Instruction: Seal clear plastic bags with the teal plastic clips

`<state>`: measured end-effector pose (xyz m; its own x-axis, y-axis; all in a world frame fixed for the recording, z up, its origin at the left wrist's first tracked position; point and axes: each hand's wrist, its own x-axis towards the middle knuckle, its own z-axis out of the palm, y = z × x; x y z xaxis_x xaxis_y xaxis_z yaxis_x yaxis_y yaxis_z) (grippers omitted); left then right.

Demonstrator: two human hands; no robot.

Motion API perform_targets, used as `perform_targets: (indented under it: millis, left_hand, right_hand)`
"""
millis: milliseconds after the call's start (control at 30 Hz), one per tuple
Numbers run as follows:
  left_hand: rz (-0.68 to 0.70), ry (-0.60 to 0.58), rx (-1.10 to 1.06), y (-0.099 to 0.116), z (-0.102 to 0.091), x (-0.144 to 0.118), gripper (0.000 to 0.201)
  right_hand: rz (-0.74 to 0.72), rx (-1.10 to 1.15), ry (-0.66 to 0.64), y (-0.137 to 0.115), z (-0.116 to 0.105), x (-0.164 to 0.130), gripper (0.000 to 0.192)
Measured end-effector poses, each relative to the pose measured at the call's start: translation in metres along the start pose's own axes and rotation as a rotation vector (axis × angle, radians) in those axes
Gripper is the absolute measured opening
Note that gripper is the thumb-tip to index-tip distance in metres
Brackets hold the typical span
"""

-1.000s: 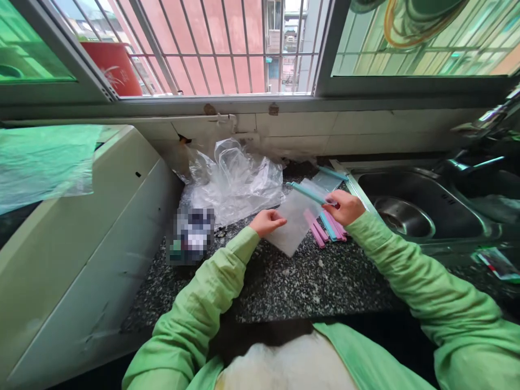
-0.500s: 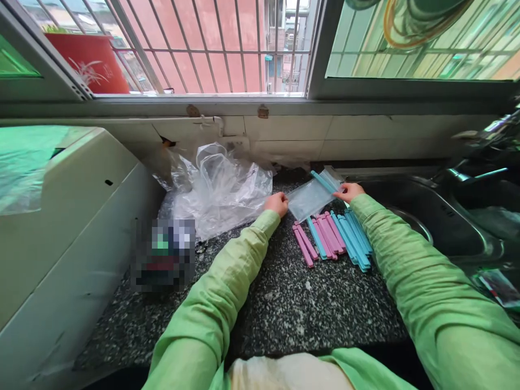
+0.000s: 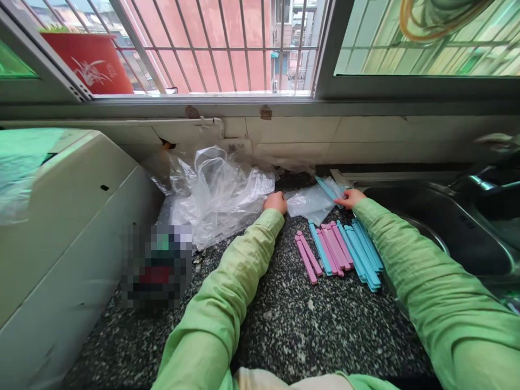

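My left hand and my right hand hold the two ends of a small clear plastic bag that has a blue clip along its far edge. The bag rests low on the speckled counter near the back wall. Just in front of it lies a row of pink sealing sticks and blue sealing sticks, side by side. Both my sleeves are light green.
A heap of crumpled clear plastic lies left of my left hand. A blurred dark packet sits further left, beside a white appliance. A steel sink is at the right. A barred window runs along the back.
Both hands have carried the small bag away from me, from above the sticks to the counter near the back wall. The row of pink and blue sticks now lies uncovered.
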<state>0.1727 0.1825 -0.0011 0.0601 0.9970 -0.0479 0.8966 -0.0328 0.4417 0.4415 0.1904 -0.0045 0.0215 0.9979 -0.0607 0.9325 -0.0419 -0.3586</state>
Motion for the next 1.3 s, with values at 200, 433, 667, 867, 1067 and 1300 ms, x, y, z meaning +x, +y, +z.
perform_targets:
  millis: [200,433,667,867,1067,1300]
  left_hand:
    - [-0.005,-0.016,-0.040,0.000,-0.006,-0.004,0.027]
    - [0.151,-0.028,-0.061,-0.011,-0.054,-0.057,0.029]
    - [0.077,0.206,0.196,-0.078,-0.122,-0.110,0.022]
    - [-0.120,0.223,0.397,-0.114,-0.141,-0.114,0.027]
    - [-0.087,0.238,0.446,-0.119,-0.138,-0.103,0.027]
    - [0.056,0.360,0.396,-0.121,-0.145,-0.109,0.028]
  right_hand:
    - [-0.079,-0.172,0.148,-0.009,-0.023,-0.009,0.033]
    - [-0.204,-0.222,0.239,-0.092,-0.045,0.007,0.021]
    - [-0.603,-0.074,0.172,-0.232,0.001,-0.013,0.016]
    - [-0.717,-0.080,0.154,-0.301,0.042,-0.025,0.027]
    - [-0.735,-0.134,0.196,-0.323,0.057,-0.031,0.018]
    - [-0.835,-0.084,0.394,-0.321,0.033,-0.057,0.024]
